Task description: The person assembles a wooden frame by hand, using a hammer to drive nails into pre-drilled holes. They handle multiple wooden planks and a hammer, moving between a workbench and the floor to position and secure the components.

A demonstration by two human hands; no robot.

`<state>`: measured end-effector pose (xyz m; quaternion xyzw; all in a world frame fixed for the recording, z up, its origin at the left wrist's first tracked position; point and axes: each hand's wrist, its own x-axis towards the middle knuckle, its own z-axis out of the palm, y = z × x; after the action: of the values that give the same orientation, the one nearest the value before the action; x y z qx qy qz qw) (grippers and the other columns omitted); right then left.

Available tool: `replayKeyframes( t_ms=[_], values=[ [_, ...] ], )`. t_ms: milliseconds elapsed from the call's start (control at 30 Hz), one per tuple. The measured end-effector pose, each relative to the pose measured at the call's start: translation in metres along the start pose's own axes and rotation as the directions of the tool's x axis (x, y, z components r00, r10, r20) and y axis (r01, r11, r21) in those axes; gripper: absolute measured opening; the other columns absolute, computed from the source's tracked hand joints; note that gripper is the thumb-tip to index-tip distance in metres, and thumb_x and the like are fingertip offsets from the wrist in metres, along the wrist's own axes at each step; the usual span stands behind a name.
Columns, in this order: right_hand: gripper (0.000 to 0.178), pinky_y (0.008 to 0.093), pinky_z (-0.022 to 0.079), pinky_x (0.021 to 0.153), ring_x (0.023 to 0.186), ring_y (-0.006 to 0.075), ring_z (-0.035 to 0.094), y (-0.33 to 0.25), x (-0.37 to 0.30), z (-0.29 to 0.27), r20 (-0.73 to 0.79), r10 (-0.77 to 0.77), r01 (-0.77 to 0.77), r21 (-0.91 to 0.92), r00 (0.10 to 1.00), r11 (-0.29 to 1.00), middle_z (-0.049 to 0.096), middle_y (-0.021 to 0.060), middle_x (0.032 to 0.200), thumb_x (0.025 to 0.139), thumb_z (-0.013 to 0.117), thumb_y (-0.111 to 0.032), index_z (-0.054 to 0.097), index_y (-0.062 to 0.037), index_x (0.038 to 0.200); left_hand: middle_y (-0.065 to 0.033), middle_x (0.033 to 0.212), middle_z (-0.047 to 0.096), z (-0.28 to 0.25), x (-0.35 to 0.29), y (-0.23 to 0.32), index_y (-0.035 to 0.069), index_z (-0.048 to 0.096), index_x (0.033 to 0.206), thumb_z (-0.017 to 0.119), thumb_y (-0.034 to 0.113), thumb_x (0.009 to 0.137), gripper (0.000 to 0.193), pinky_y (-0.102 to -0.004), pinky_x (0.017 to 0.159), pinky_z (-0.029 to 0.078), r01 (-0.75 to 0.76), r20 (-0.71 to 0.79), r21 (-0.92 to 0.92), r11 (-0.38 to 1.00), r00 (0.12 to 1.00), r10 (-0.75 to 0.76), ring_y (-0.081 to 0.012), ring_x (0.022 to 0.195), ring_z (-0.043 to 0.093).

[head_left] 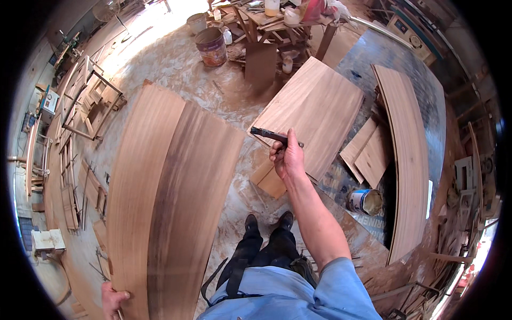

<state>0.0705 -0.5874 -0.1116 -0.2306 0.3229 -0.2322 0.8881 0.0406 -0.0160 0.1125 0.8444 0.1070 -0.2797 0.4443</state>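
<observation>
Stained workshop floor (181, 74), long wooden panel (170, 197).

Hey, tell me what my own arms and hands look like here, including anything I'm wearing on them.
Your right hand is bare, with no glove or watch showing. Its forearm is bare too, up to a short, plain blue sleeve. Your left hand is ungloved; its sleeve can't be made out.

The bare right forearm (316, 220) reaches far, its right hand (289, 157) curled in a firm grip, thumb (291, 137) upward; the left hand (111, 300) grips at the near left, its thumb pointing right.
</observation>
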Motion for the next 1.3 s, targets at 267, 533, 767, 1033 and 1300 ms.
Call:
replayKeyframes(
  t_ms=[267,533,767,1033,1300],
  values=[
    [0.041,0.0281,0.043,0.042,0.051,0.0163,0.055,0.007,0.006,-0.018,0.013,0.012,-0.012,-0.023,1.000,1.000,0.058,0.0048,0.063,0.099,0.050,-0.045,0.053,-0.0037,0.106,-0.0123,0.090,0.071,0.009,0.001,-0.007,-0.010,0.067,0.101,0.062,0.006,0.055,0.049,-0.0321,0.072,0.055,0.056,0.058,-0.038,0.998,0.997,-0.053,-0.0201,0.077,0.068],
    [0.036,0.0274,0.045,0.042,0.053,0.0159,0.057,0.014,0.005,-0.033,0.040,-0.010,0.015,-0.134,0.999,0.991,0.059,0.0057,0.065,0.099,0.053,-0.041,0.054,-0.0053,0.099,-0.0092,0.088,0.070,0.014,0.003,-0.013,-0.008,0.067,0.099,0.065,0.011,0.051,0.052,-0.0322,0.069,0.055,0.080,0.069,-0.036,0.996,0.995,-0.078,-0.0194,0.074,0.067],
    [0.032,0.0268,0.046,0.042,0.054,0.0149,0.058,0.024,0.000,-0.028,0.001,-0.049,0.049,-0.152,0.999,0.987,0.060,0.0063,0.067,0.098,0.055,-0.037,0.056,-0.0050,0.094,-0.0083,0.086,0.070,0.015,0.008,-0.028,-0.008,0.067,0.099,0.065,0.012,0.052,0.051,-0.0301,0.064,0.054,0.057,0.060,-0.026,0.998,0.997,-0.055,-0.0174,0.069,0.066],
    [0.030,0.0259,0.046,0.042,0.053,0.0145,0.058,0.029,-0.007,-0.028,-0.008,-0.075,0.070,-0.296,0.997,0.953,0.060,0.0060,0.066,0.099,0.055,-0.034,0.058,-0.0044,0.096,-0.0115,0.089,0.071,0.017,0.009,-0.029,-0.010,0.067,0.098,0.063,0.004,0.057,0.044,-0.0314,0.070,0.055,0.079,0.119,-0.063,0.995,0.990,-0.071,-0.0192,0.076,0.068],
    [0.031,0.0249,0.045,0.041,0.051,0.0120,0.056,0.021,0.011,-0.016,0.014,-0.089,0.089,-0.282,0.996,0.955,0.059,0.0060,0.064,0.097,0.058,-0.034,0.059,-0.0044,0.088,-0.0111,0.088,0.071,0.010,0.011,-0.038,-0.010,0.067,0.097,0.063,0.005,0.056,0.044,-0.0312,0.068,0.054,0.118,0.124,-0.088,0.989,0.986,-0.107,-0.0188,0.074,0.067]
  ],
)
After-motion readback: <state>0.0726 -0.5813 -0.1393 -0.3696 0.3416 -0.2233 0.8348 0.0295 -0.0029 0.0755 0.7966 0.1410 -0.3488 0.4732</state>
